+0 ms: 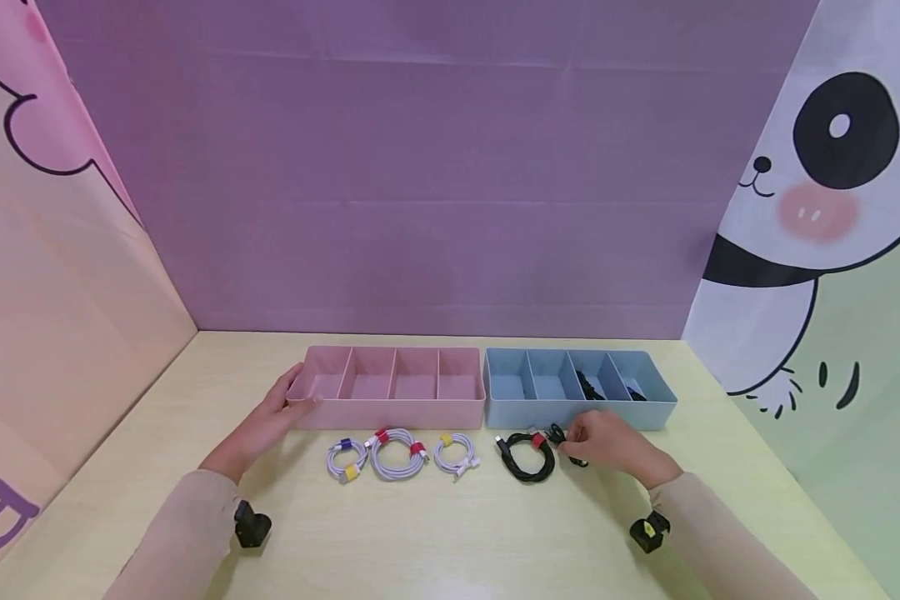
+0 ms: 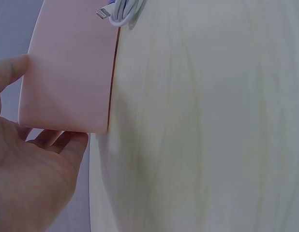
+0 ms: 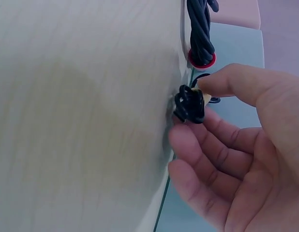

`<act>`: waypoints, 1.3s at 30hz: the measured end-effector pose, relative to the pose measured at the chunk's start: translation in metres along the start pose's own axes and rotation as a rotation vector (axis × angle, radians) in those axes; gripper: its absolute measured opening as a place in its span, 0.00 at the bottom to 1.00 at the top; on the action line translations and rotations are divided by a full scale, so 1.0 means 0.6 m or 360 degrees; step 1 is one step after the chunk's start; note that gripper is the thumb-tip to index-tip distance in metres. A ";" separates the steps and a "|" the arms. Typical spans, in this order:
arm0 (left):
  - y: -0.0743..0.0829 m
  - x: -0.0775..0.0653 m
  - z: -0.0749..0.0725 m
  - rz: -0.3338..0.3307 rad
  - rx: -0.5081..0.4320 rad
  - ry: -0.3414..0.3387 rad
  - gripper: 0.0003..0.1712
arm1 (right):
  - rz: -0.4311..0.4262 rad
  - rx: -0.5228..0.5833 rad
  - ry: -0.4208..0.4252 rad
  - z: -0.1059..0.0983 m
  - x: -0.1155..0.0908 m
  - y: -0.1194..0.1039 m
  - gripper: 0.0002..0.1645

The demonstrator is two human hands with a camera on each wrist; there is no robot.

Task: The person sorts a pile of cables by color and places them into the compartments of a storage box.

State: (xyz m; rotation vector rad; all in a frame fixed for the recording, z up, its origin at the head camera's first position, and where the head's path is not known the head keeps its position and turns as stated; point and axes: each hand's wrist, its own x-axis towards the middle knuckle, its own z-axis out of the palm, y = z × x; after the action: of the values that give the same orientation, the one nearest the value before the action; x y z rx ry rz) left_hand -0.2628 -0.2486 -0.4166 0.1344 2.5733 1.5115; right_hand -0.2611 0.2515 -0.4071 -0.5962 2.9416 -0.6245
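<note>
My left hand [image 1: 270,412] holds the left end of a pink four-compartment box [image 1: 397,415]. In the left wrist view its thumb is at the upper edge, with the fingers round the end wall. My right hand [image 1: 611,442] pinches a small coiled black cable [image 3: 189,105] between thumb and fingers, low in front of a blue four-compartment box [image 1: 532,414]. Just left of it lies a larger coiled black cable [image 1: 527,477] with a red tie. The pink box's compartments hold nothing; dark items [image 1: 588,388] sit in the blue box's two right compartments.
Three coiled white cables lie in front of the pink box: one with blue and yellow ties [image 1: 332,461], a larger one with red ties [image 1: 396,476], one with a yellow tie [image 1: 438,454]. A purple backdrop [image 1: 442,167] rises behind the table [image 1: 435,542].
</note>
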 end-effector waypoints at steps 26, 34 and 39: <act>0.001 0.003 0.000 -0.0019 0.0031 -0.0019 0.53 | -0.0065 0.0054 0.0106 -0.031 -0.008 -0.009 0.06; 0.000 0.002 0.000 -0.0005 0.0018 -0.0028 0.51 | -0.0081 0.0076 0.0133 -0.038 -0.009 -0.015 0.05; 0.000 0.001 0.000 -0.0013 0.0020 -0.0021 0.51 | -0.0103 0.0078 0.0169 -0.040 -0.006 -0.016 0.05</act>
State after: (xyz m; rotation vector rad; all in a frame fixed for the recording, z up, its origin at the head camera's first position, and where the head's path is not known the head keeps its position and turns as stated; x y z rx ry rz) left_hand -0.2634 -0.2485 -0.4167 0.1344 2.5704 1.4870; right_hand -0.2579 0.2540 -0.3814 -0.6760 3.0046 -0.7551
